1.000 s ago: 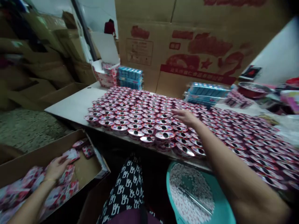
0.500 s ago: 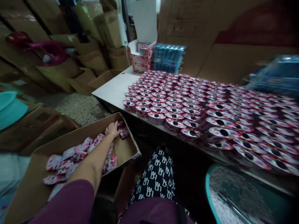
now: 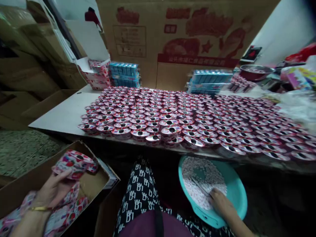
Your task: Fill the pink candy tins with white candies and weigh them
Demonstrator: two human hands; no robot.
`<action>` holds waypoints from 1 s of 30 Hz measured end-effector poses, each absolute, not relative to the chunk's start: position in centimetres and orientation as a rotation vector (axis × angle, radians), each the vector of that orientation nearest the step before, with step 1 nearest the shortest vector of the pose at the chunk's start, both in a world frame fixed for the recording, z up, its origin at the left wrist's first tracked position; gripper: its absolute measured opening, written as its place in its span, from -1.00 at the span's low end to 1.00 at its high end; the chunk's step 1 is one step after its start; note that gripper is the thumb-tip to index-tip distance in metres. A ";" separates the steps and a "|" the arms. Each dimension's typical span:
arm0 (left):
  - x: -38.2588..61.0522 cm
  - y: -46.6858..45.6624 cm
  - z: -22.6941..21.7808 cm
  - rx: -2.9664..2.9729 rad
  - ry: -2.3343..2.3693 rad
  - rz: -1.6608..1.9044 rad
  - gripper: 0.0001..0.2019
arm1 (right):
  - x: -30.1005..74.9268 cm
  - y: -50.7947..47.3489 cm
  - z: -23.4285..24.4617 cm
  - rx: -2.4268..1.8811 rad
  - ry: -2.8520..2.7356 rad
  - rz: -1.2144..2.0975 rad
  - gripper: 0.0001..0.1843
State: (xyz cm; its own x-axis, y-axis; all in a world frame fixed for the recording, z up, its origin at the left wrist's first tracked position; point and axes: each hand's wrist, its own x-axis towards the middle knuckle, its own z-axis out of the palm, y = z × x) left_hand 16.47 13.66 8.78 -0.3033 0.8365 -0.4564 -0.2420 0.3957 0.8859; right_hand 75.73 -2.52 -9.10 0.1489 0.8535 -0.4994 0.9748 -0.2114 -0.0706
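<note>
My left hand (image 3: 53,191) is closed on a stack of pink printed lids (image 3: 74,163), lifted a little above the cardboard box (image 3: 98,181) at the lower left. More lids lie in that box. My right hand (image 3: 221,204) rests in a teal basin (image 3: 237,194) of small pink and white pieces, its fingers curled near a thin metal tool (image 3: 199,186). Rows of pink foil-topped cups (image 3: 172,121) cover the white table (image 3: 64,112) ahead.
Blue packs (image 3: 124,74) and a second blue pack (image 3: 209,80) stand at the table's back. A large printed cardboard box (image 3: 182,36) forms the wall behind. A red metal bowl (image 3: 255,70) sits at the far right. Cardboard boxes pile up at the left.
The view swung back toward the table. My left hand has picked up a stack of lids from the box. My right hand left the cups and now lies in the teal basin.
</note>
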 end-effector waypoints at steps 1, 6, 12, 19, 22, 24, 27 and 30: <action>19.0 12.4 9.0 0.577 1.428 1.093 -0.49 | 75.3 -2.3 -8.5 2.157 1.778 -0.696 -0.71; 31.6 8.1 6.8 0.824 1.004 0.422 -0.49 | 74.8 -1.6 -7.1 2.237 1.585 -0.864 -0.70; 36.3 9.0 8.7 1.438 0.727 -0.166 -0.68 | 75.4 -2.7 -6.6 2.418 1.604 -0.889 -0.61; 39.4 10.9 10.6 1.425 0.634 -0.389 -0.61 | 75.3 -1.2 -7.6 2.586 1.370 -1.107 -0.63; 44.0 11.6 6.8 1.073 0.776 -0.068 -0.43 | 75.9 -1.2 -6.8 2.668 1.285 -1.033 -0.66; 47.9 11.7 4.0 0.852 0.894 0.152 -0.46 | 76.5 -2.1 -5.7 2.748 1.263 -0.890 -0.67; 53.0 10.8 1.5 0.638 1.006 0.247 -0.56 | 77.7 -4.2 -4.2 2.806 1.287 -0.526 -0.68; 55.4 8.9 1.9 0.617 0.982 0.281 -0.56 | 78.4 -6.1 -4.1 2.800 1.356 -0.257 -0.73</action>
